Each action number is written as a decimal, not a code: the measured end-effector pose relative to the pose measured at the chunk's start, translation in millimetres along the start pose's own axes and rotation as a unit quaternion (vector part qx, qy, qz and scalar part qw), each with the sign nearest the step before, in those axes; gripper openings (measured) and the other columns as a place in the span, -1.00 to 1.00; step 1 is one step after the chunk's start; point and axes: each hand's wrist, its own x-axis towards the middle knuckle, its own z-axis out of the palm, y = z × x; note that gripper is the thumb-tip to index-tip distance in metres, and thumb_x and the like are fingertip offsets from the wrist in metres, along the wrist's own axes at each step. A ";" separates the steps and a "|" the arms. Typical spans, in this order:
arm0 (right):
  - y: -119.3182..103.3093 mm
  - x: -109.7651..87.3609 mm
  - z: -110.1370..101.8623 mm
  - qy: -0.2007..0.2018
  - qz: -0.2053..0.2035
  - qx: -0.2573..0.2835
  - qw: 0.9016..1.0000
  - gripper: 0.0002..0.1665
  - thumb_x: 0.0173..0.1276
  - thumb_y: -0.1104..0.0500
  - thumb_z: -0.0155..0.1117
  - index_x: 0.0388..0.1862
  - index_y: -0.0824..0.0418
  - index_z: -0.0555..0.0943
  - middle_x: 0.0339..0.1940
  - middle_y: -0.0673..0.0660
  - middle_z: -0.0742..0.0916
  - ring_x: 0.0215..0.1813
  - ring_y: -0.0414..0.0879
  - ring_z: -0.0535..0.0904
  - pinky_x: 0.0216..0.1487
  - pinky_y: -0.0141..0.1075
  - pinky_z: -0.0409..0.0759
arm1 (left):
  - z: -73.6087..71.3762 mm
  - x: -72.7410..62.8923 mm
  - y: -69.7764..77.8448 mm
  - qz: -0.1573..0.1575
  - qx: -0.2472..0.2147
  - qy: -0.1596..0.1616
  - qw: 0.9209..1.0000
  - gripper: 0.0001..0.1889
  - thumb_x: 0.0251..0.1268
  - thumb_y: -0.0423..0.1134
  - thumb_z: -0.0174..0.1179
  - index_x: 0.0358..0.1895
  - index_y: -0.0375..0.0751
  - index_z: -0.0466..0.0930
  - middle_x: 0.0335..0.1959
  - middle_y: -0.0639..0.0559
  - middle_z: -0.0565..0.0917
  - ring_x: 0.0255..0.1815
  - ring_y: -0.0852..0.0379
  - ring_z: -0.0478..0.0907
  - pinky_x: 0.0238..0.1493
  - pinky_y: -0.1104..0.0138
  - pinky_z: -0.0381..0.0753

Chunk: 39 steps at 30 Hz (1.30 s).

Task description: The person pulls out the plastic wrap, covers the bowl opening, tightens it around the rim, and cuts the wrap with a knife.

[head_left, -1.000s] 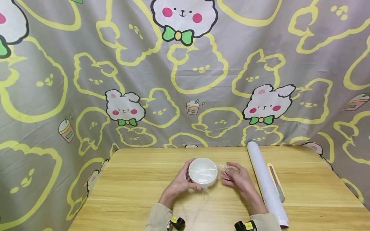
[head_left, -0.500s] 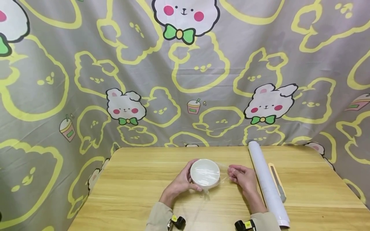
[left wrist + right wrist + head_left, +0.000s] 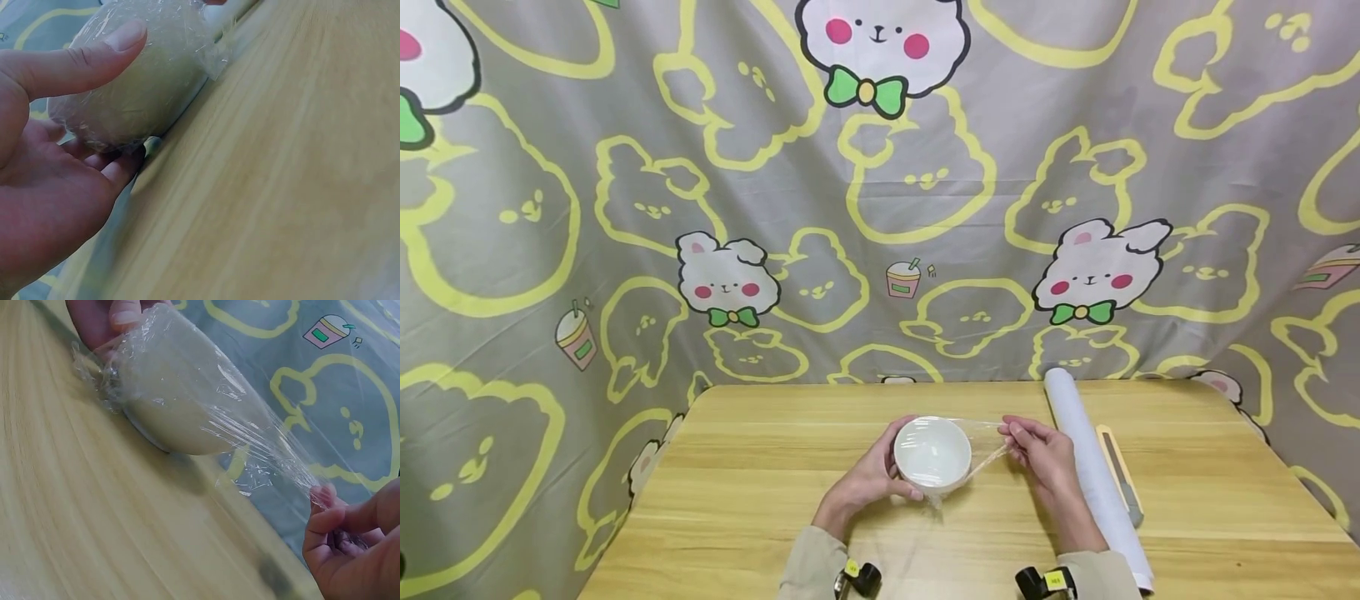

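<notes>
A white bowl (image 3: 932, 452) with clear plastic wrap over its mouth is tilted in my left hand (image 3: 872, 471). In the left wrist view the thumb lies along the bowl's wrapped side, and the fingers curl under it. My right hand (image 3: 1045, 454) pinches the edge of the plastic wrap (image 3: 988, 437) between thumb and fingertips. The right wrist view shows the plastic wrap (image 3: 262, 440) drawn taut in creases from the rim to those fingertips. Crumpled wrap bunches at the bowl's near side.
To the right of my right hand a long white roll (image 3: 1093, 483) lies on the wooden table (image 3: 737, 500). Beside it is a yellow and grey utility knife (image 3: 1118, 475). A patterned grey curtain (image 3: 820, 200) hangs behind the table.
My right hand has moved away from the bowl to the right, stretching the wrap from loose bunching to a taut sheet. My left hand keeps holding the bowl, nearly in place.
</notes>
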 end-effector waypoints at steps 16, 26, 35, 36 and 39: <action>11.3 3.2 2.3 -0.053 0.037 -0.021 0.998 -0.50 0.57 0.27 0.17 0.36 0.54 0.43 -0.20 0.03 0.78 -0.46 -0.32 0.46 -0.48 -0.53 0.48 | -3.4 -1.5 -0.8 -0.001 -0.005 -0.011 1.000 0.22 -0.17 -0.75 0.45 0.63 -0.18 -0.01 0.51 -0.25 0.23 0.46 -0.11 0.29 0.47 0.30 0.33; 5.1 7.6 2.4 -0.008 0.029 0.071 0.997 -0.48 0.53 0.38 0.16 0.42 0.45 0.44 -0.20 -0.12 0.80 -0.51 -0.32 0.47 -0.55 -0.56 0.37 | -1.8 -0.8 -0.5 -0.002 -0.007 -0.025 1.000 0.23 -0.15 -0.75 0.44 0.64 -0.25 -0.09 0.53 -0.26 0.20 0.48 -0.10 0.28 0.48 0.29 0.31; 20.8 7.3 3.1 -0.013 0.000 -0.073 0.997 -0.59 0.53 0.38 0.15 0.26 0.58 0.52 -0.16 0.18 0.81 -0.53 -0.30 0.51 -0.59 -0.53 0.43 | -1.4 -0.4 -0.8 -0.003 0.002 -0.020 1.000 0.23 -0.15 -0.76 0.44 0.64 -0.25 -0.09 0.53 -0.24 0.21 0.47 -0.10 0.29 0.47 0.30 0.33; 21.0 6.3 4.1 -0.016 -0.010 -0.108 0.994 -0.62 0.53 0.38 0.15 0.23 0.58 0.55 -0.18 0.22 0.81 -0.53 -0.28 0.52 -0.60 -0.51 0.45 | -1.5 -0.5 -0.9 -0.003 0.003 -0.018 1.000 0.23 -0.15 -0.76 0.44 0.64 -0.25 -0.08 0.52 -0.25 0.22 0.47 -0.10 0.30 0.47 0.31 0.34; 17.1 2.5 7.0 -0.019 -0.069 -0.224 0.972 -0.66 0.51 0.36 0.16 0.16 0.53 0.62 -0.19 0.30 0.79 -0.43 -0.13 0.61 -0.51 -0.41 0.54 | -2.0 -1.1 -1.1 -0.002 0.005 -0.016 1.000 0.22 -0.16 -0.76 0.44 0.64 -0.24 -0.06 0.52 -0.26 0.22 0.46 -0.11 0.30 0.46 0.30 0.34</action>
